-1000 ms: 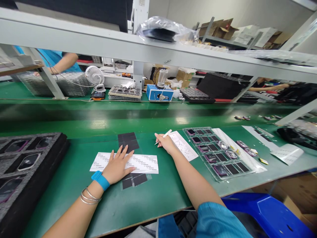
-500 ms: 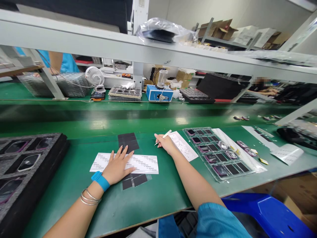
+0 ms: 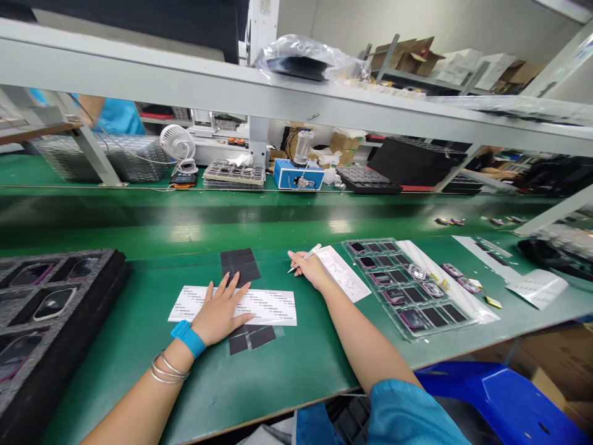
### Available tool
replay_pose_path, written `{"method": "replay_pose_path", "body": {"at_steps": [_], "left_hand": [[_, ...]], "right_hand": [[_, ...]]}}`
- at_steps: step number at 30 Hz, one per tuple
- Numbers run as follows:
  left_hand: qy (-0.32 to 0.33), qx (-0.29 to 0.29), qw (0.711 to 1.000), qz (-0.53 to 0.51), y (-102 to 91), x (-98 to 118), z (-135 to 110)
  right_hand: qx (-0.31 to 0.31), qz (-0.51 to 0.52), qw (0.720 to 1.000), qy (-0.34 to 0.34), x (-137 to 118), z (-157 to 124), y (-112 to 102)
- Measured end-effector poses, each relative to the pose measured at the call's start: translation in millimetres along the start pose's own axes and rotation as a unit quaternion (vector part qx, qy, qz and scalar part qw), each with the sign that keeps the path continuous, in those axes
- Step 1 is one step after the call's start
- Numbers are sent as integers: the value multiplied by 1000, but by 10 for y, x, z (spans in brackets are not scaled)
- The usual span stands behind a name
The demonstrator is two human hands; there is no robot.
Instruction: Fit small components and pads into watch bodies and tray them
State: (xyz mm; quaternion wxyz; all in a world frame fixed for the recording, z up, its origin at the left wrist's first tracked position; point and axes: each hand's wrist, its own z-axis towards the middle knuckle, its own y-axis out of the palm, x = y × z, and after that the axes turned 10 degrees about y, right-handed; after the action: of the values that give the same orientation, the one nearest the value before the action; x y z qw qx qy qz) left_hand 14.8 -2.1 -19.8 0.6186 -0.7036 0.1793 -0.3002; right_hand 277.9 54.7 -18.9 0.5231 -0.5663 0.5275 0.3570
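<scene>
Mostly green and black, with touches of blue and purple

The green desk (image 3: 115,377) carries a white sheet (image 3: 273,308) patterned in rows of small dark print, too small to read, and a black film (image 3: 239,266) just above it. A cream tool (image 3: 309,253) sits in the right hand (image 3: 311,272). The wristband (image 3: 188,339) and sleeve (image 3: 398,414) are blue-teal, the stool (image 3: 500,395) a stronger blue. The grey foam tray (image 3: 60,303) and clear tray (image 3: 407,290) hold dark pieces, many rimmed in purple.
</scene>
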Motion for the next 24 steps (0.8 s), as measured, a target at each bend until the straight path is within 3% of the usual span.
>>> {"method": "replay_pose_path", "body": {"at_steps": [24], "left_hand": [[-1,-2,1000,1,-6,1,-7]], "right_hand": [[-8,33,999,-40,53,12,-8]]}}
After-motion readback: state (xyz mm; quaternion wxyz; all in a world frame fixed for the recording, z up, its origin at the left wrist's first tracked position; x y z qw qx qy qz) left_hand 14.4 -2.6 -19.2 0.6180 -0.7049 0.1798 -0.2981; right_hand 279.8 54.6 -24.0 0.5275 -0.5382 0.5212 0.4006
